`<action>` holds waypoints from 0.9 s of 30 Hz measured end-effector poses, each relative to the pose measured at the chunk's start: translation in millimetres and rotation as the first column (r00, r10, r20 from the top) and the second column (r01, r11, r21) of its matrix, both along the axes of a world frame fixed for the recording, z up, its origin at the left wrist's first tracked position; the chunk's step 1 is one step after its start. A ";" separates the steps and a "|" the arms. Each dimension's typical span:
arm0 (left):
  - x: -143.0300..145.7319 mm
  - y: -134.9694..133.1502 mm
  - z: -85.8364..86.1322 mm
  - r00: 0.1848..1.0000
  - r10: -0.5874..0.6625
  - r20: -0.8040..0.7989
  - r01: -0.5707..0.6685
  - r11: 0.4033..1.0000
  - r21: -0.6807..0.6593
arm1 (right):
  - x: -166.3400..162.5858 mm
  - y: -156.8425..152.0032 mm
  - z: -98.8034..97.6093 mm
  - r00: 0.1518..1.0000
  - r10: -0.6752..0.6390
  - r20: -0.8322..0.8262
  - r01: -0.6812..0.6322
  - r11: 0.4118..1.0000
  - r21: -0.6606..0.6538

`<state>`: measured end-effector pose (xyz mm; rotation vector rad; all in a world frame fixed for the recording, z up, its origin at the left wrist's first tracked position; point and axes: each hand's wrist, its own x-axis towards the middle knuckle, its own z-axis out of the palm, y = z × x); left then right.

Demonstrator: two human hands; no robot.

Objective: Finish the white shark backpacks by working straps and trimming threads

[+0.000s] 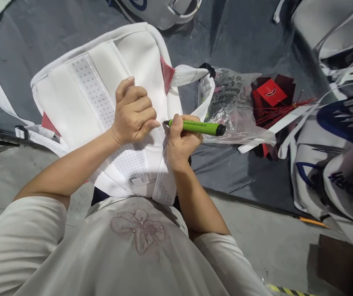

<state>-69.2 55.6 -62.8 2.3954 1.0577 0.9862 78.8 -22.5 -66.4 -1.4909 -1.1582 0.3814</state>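
A white backpack (145, 53) lies with its back panel and straps facing up, its near end against my shirt. Dotted mesh strips run along the panel, and red corner pieces show at its sides. My right hand (182, 142) is closed around a green marker pen (199, 126), whose narrow dark tip points left at my left thumb. My left hand (136, 111) rests over the middle of the backpack with its fingers curled in. Whatever may be inside those fingers is hidden.
Right of the backpack are a clear plastic bag (232, 105), red tags (270, 92) and a bundle of red strings (279, 113). More white and navy bags (327, 152) crowd the right side. Another bag (167, 12) stands at the back. A dark grey sheet (226, 168) covers the work surface.
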 end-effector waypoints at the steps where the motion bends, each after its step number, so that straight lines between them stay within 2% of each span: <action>1: -1.7 -0.3 -2.3 1.000 -0.003 0.002 0.003 1.000 0.002 | -0.5 -0.7 0.1 1.000 -0.003 0.019 0.002 1.000 0.028; 6: -5.5 -1.4 -7.5 0.999 -0.009 -0.031 0.012 0.996 0.083 | -0.9 1.4 -0.8 0.993 0.004 0.120 -0.028 0.980 0.199; 9: -5.6 -2.2 -9.3 0.995 0.016 -0.102 -0.001 0.990 0.144 | 0.0 3.4 -1.4 0.986 -0.044 0.159 0.004 0.970 0.242; 13: -6.9 -3.1 -13.6 0.997 0.012 -0.076 0.005 0.976 0.216 | 0.7 3.5 -1.1 0.980 -0.017 0.196 -0.021 0.981 0.191; 16: -8.0 -4.2 -14.9 0.995 0.010 -0.101 0.010 0.981 0.194 | 0.8 3.5 -1.0 0.984 -0.022 0.174 -0.011 0.983 0.186; 22: -7.4 -7.6 -10.7 0.990 0.027 -0.139 -0.005 0.988 0.157 | 3.2 2.9 1.4 0.988 0.019 0.152 -0.033 0.995 0.092; 27: -7.4 -6.6 -6.5 0.990 0.034 -0.137 -0.001 0.973 0.230 | 4.0 7.8 0.4 0.992 0.040 0.116 -0.046 0.998 0.050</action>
